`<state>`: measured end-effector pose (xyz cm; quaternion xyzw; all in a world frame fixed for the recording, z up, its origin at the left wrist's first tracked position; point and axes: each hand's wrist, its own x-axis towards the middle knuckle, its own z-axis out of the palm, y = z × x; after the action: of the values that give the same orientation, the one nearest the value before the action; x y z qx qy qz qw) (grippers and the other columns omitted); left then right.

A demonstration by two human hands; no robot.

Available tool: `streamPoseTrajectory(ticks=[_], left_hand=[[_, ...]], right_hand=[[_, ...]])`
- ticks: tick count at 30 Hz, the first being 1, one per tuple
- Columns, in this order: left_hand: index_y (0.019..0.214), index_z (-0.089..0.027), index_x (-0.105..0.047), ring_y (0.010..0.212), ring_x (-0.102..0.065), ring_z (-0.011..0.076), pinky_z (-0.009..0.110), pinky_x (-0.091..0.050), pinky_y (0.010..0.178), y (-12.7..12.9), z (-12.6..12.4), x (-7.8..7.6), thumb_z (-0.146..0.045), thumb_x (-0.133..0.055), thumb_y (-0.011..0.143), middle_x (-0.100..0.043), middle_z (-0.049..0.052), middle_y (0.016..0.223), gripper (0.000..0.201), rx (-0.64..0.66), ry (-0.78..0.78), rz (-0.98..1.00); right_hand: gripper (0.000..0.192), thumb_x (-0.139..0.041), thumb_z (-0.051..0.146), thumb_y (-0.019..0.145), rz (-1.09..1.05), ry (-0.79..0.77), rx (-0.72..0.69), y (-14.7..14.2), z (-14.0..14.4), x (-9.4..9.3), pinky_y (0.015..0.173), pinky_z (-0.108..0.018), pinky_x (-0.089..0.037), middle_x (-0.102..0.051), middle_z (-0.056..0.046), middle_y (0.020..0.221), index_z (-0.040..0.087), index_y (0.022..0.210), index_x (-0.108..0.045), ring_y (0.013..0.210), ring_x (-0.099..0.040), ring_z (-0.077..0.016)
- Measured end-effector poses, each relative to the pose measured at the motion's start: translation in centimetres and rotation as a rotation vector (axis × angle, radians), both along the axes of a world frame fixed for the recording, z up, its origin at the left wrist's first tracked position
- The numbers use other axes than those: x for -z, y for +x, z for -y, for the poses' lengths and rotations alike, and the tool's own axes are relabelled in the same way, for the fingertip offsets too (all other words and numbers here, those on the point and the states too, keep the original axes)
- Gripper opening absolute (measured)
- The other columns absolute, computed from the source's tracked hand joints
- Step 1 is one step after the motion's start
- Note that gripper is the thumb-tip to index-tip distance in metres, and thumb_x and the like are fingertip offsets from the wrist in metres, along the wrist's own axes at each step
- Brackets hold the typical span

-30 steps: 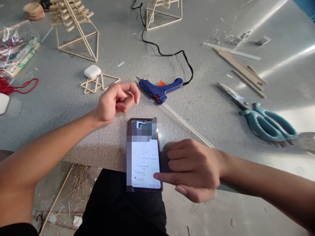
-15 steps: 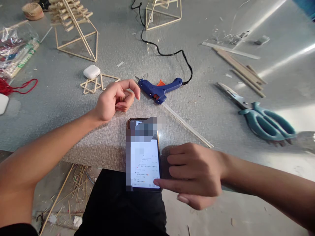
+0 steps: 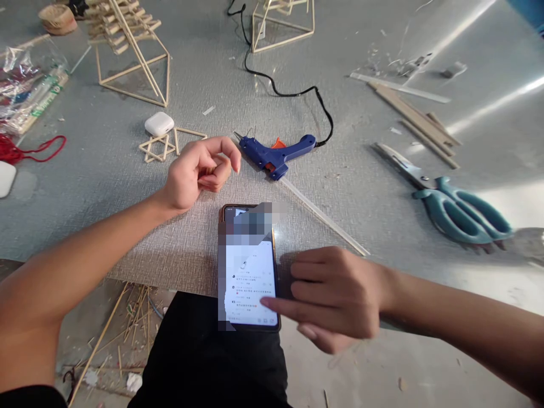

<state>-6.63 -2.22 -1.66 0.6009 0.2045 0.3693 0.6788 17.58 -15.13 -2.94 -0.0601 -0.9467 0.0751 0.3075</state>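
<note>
Scrolled best with one light fingertip: right hand (image 3: 335, 300) open on phone (image 3: 250, 272) at bench (image 3: 361, 187) edge — left hand (image 3: 198, 170) loosely curled, empty.

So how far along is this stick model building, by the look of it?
Done: two stick frames stand at the back, and small flat squares lie glued by the left hand. In hand: nothing of the build; the right hand touches a phone with a fingertip. Left: loose sticks, with the glue gun and scissors lying unused.
</note>
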Motion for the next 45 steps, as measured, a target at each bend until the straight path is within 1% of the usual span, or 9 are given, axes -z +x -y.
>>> streamPoseTrajectory(ticks=[4,9,16,18,21,24,33,40,45], left_hand=[[0.077,-0.014,-0.06,0.044,-0.028,0.0086,0.022,-0.03,0.048,0.1,0.1,0.0,-0.029,-0.047,0.087,-0.026,-0.005,0.049,0.022,-0.08,0.036,-0.041],[0.078,-0.014,-0.06,0.044,-0.032,0.0086,0.022,-0.033,0.049,0.3,0.1,0.2,-0.027,-0.046,0.09,-0.028,-0.005,0.049,0.023,-0.11,0.056,-0.051],[0.077,-0.016,-0.06,0.042,-0.024,0.0083,0.022,-0.025,0.044,0.3,0.3,0.1,-0.015,-0.045,0.074,-0.029,-0.005,0.046,0.015,-0.08,0.02,-0.034],[0.077,-0.016,-0.06,0.041,-0.02,0.0079,0.021,-0.021,0.042,0.3,0.3,0.1,-0.014,-0.045,0.071,-0.028,-0.006,0.046,0.017,-0.076,-0.002,-0.048],[0.075,-0.016,-0.06,0.041,-0.017,0.0075,0.021,-0.017,0.042,0.3,0.3,0.2,-0.015,-0.045,0.07,-0.027,-0.006,0.046,0.016,-0.085,0.003,-0.056],[0.073,-0.016,-0.059,0.043,-0.017,0.0076,0.022,-0.018,0.044,0.4,0.4,0.2,-0.018,-0.046,0.074,-0.025,-0.006,0.046,0.014,-0.113,0.037,-0.045],[0.071,-0.017,-0.06,0.043,-0.015,0.0078,0.024,-0.017,0.044,0.2,0.5,0.1,-0.025,-0.051,0.075,-0.026,-0.005,0.048,0.012,-0.078,0.082,-0.005],[0.07,-0.017,-0.06,0.043,-0.014,0.0085,0.025,-0.015,0.044,0.3,0.6,0.2,-0.024,-0.051,0.073,-0.025,-0.005,0.048,0.011,-0.091,0.061,-0.022],[0.069,-0.017,-0.062,0.044,-0.012,0.0091,0.026,-0.016,0.046,0.3,0.4,0.1,-0.03,-0.046,0.079,-0.018,-0.006,0.047,0.023,-0.082,0.02,0.012]], right_hand=[[0.028,-0.044,0.019,0.097,0.037,0.025,0.222,0.2,-0.1,0.0,0.047,-0.031,-0.038,-0.061,0.001,0.063,0.01,0.11,-0.067,0.053,-0.052,-0.0145],[0.028,-0.044,0.019,0.098,0.035,0.042,0.243,0.3,-0.1,0.2,0.049,-0.03,-0.038,-0.063,0.001,0.065,0.01,0.113,-0.066,0.057,-0.055,-0.0142],[0.03,-0.042,0.02,0.099,0.038,0.035,0.261,0.4,0.0,0.2,0.05,-0.03,-0.04,-0.062,0.0,0.066,0.011,0.115,-0.065,0.06,-0.056,-0.0144],[0.035,-0.037,0.021,0.101,0.033,0.023,0.225,0.3,-0.1,0.0,0.049,-0.031,-0.039,-0.058,0.001,0.062,0.01,0.119,-0.065,0.057,-0.053,-0.0148],[0.046,-0.025,0.028,0.105,0.022,-0.021,0.054,0.0,-0.1,-0.2,0.048,-0.031,-0.04,-0.049,0.004,0.055,0.011,0.125,-0.063,0.05,-0.046,-0.0149],[0.049,-0.023,0.032,0.107,0.074,-0.055,-0.029,-0.3,-0.1,-0.3,0.047,-0.031,-0.038,-0.05,0.004,0.057,0.012,0.126,-0.064,0.049,-0.045,-0.0148],[0.046,-0.028,0.033,0.108,0.19,-0.102,-0.031,-0.6,-0.1,-0.2,0.048,-0.033,-0.038,-0.057,0.003,0.064,0.014,0.129,-0.064,0.053,-0.049,-0.015],[0.047,-0.025,0.031,0.107,0.054,-0.131,0.012,0.0,-0.2,0.0,0.05,-0.033,-0.04,-0.054,0.002,0.06,0.01,0.121,-0.065,0.052,-0.046,-0.0167],[0.045,-0.023,0.029,0.108,0.022,-0.157,0.082,0.2,-0.5,0.0,0.051,-0.032,-0.038,-0.055,0.001,0.062,0.011,0.117,-0.063,0.052,-0.045,-0.0156]])
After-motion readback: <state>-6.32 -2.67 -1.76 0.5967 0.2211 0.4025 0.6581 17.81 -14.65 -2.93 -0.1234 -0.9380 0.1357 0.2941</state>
